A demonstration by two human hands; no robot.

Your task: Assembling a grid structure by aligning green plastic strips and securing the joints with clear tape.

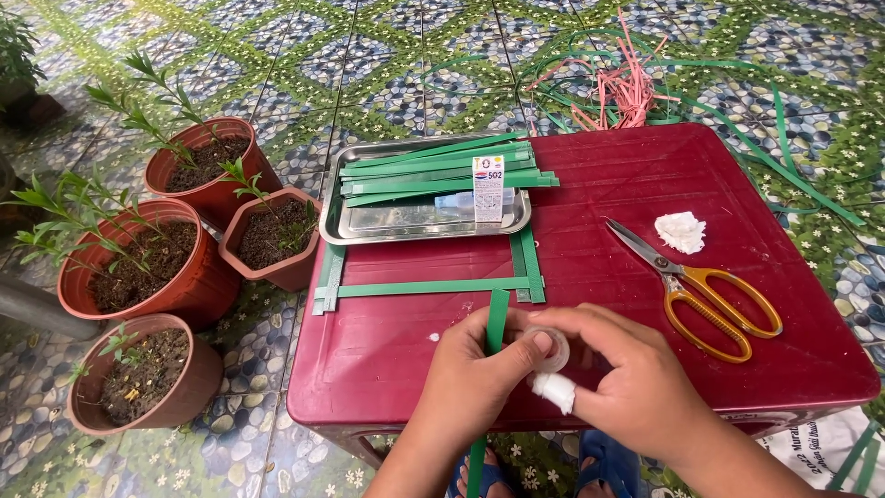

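A long flat green plastic strip point(496, 325) is pinched by the left hand point(473, 385) at the dark red plastic table's point(627, 175) six o'clock edge. A small clear tape roll point(550, 348) and white wad point(555, 391) are gripped by the right hand point(636, 378). Yellow-handled scissors point(701, 290) lie at three o'clock.

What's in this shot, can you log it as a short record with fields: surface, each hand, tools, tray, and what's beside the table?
surface: dark red table
left hand: pinches a green strip
right hand: grips a small clear tape roll, white wrap on one finger
tools: yellow-handled scissors, white wad
tray: metal tray with green strips and a small glue bottle
beside: four potted plants
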